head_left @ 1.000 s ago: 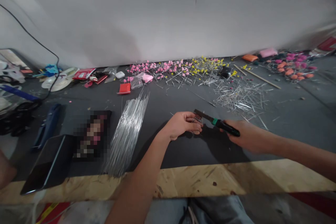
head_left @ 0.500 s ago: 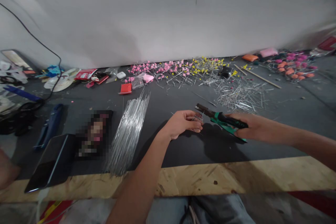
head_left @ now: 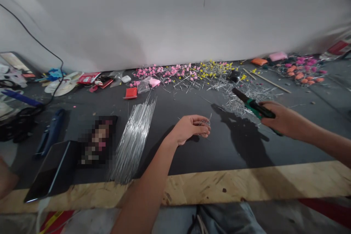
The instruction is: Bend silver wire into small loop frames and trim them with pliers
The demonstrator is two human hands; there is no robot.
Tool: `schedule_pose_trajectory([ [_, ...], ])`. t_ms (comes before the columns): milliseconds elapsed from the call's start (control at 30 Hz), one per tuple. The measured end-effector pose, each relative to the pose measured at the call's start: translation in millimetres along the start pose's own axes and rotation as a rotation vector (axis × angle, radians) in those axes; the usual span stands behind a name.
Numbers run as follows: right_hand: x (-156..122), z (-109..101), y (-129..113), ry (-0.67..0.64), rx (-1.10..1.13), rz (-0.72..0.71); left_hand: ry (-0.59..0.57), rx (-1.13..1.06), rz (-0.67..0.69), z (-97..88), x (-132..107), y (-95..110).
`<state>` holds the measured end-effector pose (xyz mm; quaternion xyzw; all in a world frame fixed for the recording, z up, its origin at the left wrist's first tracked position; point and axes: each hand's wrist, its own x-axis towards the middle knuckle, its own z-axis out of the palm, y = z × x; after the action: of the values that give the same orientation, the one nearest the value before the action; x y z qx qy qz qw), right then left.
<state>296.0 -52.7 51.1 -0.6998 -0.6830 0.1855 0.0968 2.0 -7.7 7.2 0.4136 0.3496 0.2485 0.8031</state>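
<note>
Low over the dark table, my left hand pinches a small bundle of thin bent wire, its ends poking out past the fingertips. My right hand is wrapped round green and black pliers, raised off the table with the dark jaws pointing up and left. The pliers are apart from the wire in my left hand. Behind their jaws lies a heap of short wire pieces. A sheaf of long straight wires rests to the left of my left forearm.
Pink-tipped wires and yellow-tipped wires lie along the wall. A phone, a blue-handled tool and a red packet are on the left. Another person's hand shows at the left edge. A wooden stick lies back right.
My right hand has lifted the pliers up and to the right, away from my left hand. The left hand stays nearly in place with the wire.
</note>
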Motion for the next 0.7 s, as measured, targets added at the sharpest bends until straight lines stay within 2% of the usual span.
schedule_pose_trajectory([
  [100, 1, 10, 8, 0.036, -0.097, -0.031, 0.002, 0.005, 0.009, 0.2, 0, 0],
  [200, -3, 17, 5, -0.005, -0.115, 0.001, 0.000, 0.005, 0.019, -0.5, 1, -1],
  [367, -7, 18, -8, -0.044, -0.101, 0.003, 0.002, 0.005, 0.035, -2.0, 2, -2],
  [467, -5, 18, -6, -0.066, -0.115, 0.017, 0.007, 0.005, 0.035, -2.3, 2, -2],
  [700, -5, 19, 8, -0.120, 0.019, 0.201, -0.016, -0.009, 0.048, -2.8, 2, -2],
])
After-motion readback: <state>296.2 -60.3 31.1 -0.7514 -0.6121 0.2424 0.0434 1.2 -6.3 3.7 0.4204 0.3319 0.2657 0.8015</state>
